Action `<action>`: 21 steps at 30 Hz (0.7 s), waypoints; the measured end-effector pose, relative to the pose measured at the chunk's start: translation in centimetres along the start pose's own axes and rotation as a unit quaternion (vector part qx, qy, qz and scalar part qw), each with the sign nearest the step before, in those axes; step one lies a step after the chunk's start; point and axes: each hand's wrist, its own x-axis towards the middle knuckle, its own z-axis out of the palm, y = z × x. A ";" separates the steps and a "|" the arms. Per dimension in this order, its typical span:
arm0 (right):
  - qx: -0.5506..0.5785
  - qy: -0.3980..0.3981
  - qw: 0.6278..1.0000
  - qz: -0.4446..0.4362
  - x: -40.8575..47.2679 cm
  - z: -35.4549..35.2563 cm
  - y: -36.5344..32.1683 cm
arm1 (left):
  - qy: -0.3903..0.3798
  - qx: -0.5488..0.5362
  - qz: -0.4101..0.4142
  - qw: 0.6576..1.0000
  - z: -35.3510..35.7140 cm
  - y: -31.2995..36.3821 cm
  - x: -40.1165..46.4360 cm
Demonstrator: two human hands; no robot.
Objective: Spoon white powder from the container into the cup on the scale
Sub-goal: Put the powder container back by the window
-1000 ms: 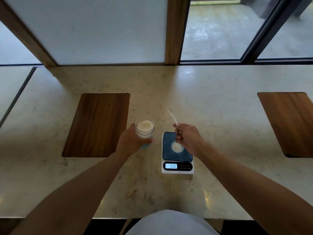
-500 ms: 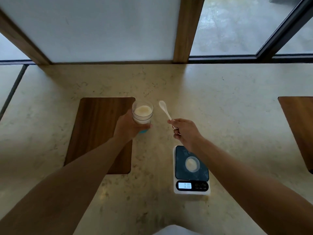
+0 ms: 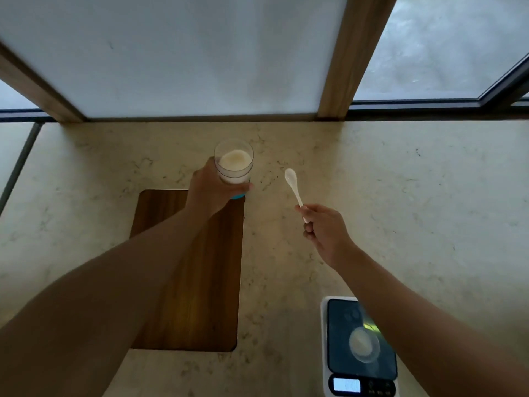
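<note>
Head view: scale [image 3: 326, 339] display is glowing, digits too blurred to read. Left hand [image 3: 210, 190] is gripping the powder container [image 3: 234, 164] beyond the wood inlay [image 3: 200, 282]. Right hand [image 3: 326, 233] is pinching the spoon [image 3: 293, 184], bowl empty, above the marble counter [image 3: 400, 196]. Cup [image 3: 364, 345] is sitting on the scale, near edge. Frosted window behind.

head-worn view, looking down, countertop [image 3: 400, 181] close

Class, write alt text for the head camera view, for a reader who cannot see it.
The left hand grips a clear container of white powder while the right hand holds a white spoon beside it. A cup sits on a scale nearer the person.
</note>
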 end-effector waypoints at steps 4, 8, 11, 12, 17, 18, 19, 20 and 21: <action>-0.014 -0.005 1.000 -0.002 1.7 1.5 -0.1 | 0.024 0.005 -0.023 0.999 0.3 -1.0 2.4; -0.015 -0.003 1.000 0.005 3.0 3.0 0.1 | 0.054 0.011 -0.029 0.998 0.5 -1.5 3.6; -0.031 -0.002 1.000 -0.001 3.7 3.5 0.2 | 0.057 0.011 -0.024 0.998 0.6 -1.7 4.4; -0.036 -0.002 0.999 -0.004 3.8 3.5 0.4 | 0.058 0.006 -0.019 0.998 0.6 -1.9 4.5; -0.041 -0.001 0.999 -0.011 3.9 3.3 0.7 | 0.043 0.010 -0.006 0.999 1.0 -2.5 4.8; -0.048 0.001 0.999 -0.016 3.9 3.2 0.7 | 0.041 0.011 -0.007 0.999 1.1 -2.6 4.8; -0.055 0.003 0.998 -0.022 3.9 3.1 0.6 | 0.042 0.007 -0.009 0.999 1.1 -2.7 4.9; -0.061 0.005 0.998 -0.026 4.0 3.0 0.6 | 0.042 -0.001 -0.013 0.999 1.2 -2.8 4.9; -0.063 0.008 0.998 -0.029 4.1 2.9 0.7 | 0.040 -0.010 -0.016 0.999 1.2 -2.9 5.0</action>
